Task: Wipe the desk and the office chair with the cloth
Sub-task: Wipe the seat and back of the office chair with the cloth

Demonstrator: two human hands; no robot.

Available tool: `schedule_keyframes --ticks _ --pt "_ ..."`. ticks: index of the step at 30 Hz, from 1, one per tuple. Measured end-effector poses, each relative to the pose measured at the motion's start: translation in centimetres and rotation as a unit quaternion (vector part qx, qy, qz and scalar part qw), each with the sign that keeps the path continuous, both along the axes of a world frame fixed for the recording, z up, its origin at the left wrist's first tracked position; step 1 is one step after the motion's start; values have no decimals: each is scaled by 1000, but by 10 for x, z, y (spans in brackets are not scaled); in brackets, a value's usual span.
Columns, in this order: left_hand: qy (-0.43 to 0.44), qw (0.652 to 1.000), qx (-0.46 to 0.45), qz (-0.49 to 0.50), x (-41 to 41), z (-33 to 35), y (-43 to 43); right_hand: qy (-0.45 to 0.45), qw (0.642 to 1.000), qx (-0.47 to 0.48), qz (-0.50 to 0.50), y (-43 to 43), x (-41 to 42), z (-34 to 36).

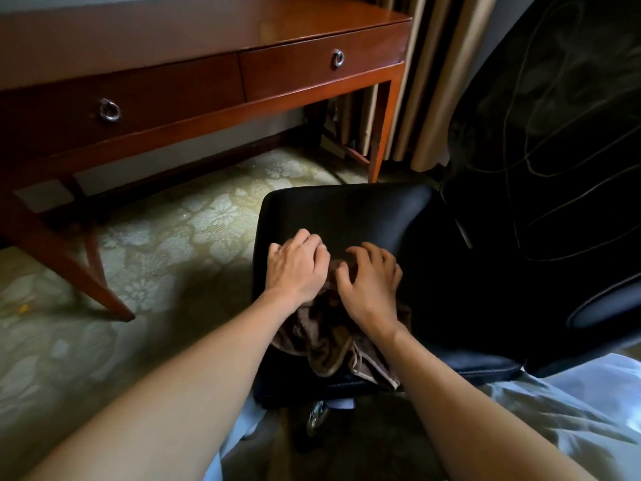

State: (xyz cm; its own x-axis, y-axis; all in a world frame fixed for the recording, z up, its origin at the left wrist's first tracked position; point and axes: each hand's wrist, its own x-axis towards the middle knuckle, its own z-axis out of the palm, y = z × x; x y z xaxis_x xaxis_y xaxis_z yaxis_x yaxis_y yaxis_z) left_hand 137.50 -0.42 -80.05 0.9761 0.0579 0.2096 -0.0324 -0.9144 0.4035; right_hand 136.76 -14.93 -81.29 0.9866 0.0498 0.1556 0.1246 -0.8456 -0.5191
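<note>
The brown cloth (326, 328) lies bunched on the black seat (347, 213) of the office chair (541, 140), on the part of the seat nearest the person. Its long axis runs from near to far. The near end, a hemmed corner, droops over the seat's near edge, and the far end is gathered into a ridge between the two hands.

The left hand (298, 269) sits on the cloth's left side, knuckles up. Its fingers (307, 243) are close together and curled down into the fabric. The right hand (373, 289) sits just beside it on the cloth's right side. Its fingers (364, 253) are spread and bent like a claw, their tips dug into the folds. The two hands are near each other but not touching, with the raised fold of cloth between them.

The chair's backrest (562, 98) stands at the right, so the seat faces left in the view. An armrest (603, 310) shows at the right edge and a chrome caster (317, 416) shows under the seat.

The wooden counter (208, 33) stands well apart at upper left. Its long axis runs left to right, and its two drawers, each with a metal ring pull (110, 109), face the person. Beige curtains (437, 81) hang behind its right end. Floral carpet (194, 223) covers the floor.
</note>
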Motion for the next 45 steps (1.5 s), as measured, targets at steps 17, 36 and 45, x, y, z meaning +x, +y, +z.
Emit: schedule_keyframes --ticks 17,36,45 --pt "176 978 77 -77 114 -64 12 233 962 -138 37 23 94 -37" --pt "219 973 67 39 51 -57 -21 173 957 -226 46 -12 51 -34" --pt "238 964 57 102 16 -59 -45 173 955 -235 59 -32 34 -39"
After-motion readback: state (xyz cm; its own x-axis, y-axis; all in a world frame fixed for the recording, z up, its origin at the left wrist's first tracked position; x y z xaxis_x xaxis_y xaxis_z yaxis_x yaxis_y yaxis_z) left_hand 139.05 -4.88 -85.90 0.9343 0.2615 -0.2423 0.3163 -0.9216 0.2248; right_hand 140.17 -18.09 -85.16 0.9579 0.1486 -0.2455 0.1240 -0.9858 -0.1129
